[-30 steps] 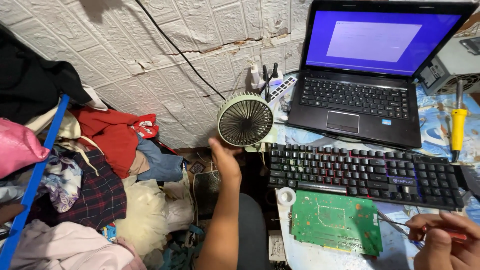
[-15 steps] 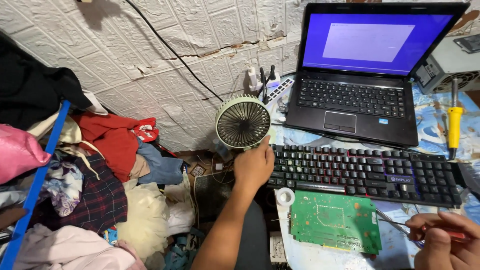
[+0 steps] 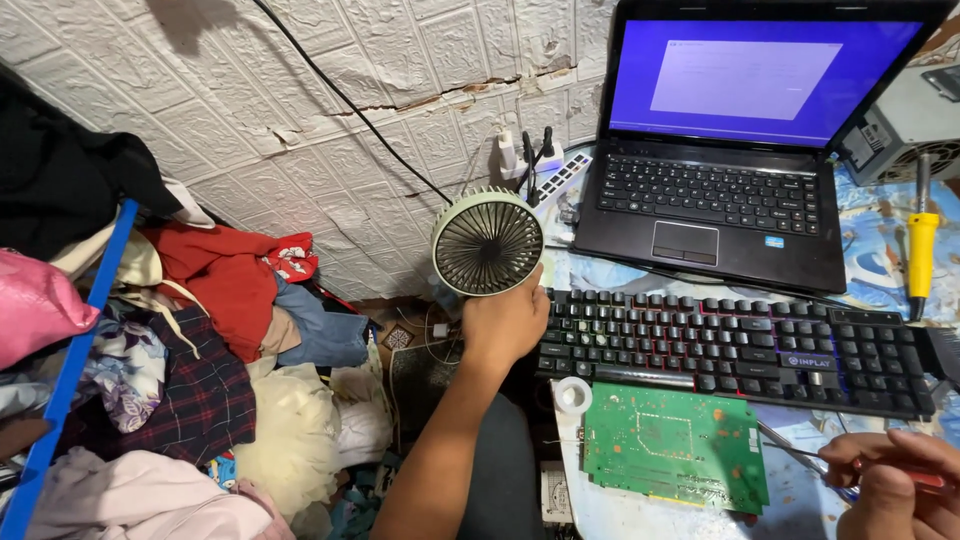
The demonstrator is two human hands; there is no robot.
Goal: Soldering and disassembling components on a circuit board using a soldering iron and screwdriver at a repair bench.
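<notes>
Against the cracked white wall, the cluttered desk point(image 3: 880, 240) holds a green circuit board point(image 3: 675, 460); the left hand point(image 3: 505, 325) grips the small fan point(image 3: 487, 243), the right hand point(image 3: 895, 485) pinches tweezers point(image 3: 800, 452) beside the board, not yet touching it.

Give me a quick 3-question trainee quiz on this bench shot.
1. True or false: the left hand rests at the base of the small green fan.
2. What does the right hand hold?
A. a thin metal tool
B. a cup
C. a phone
3. What lies just in front of the black keyboard, nearest the person?

Key:
1. True.
2. A; its tip lies at the edge of the green circuit board.
3. The green circuit board.
</notes>
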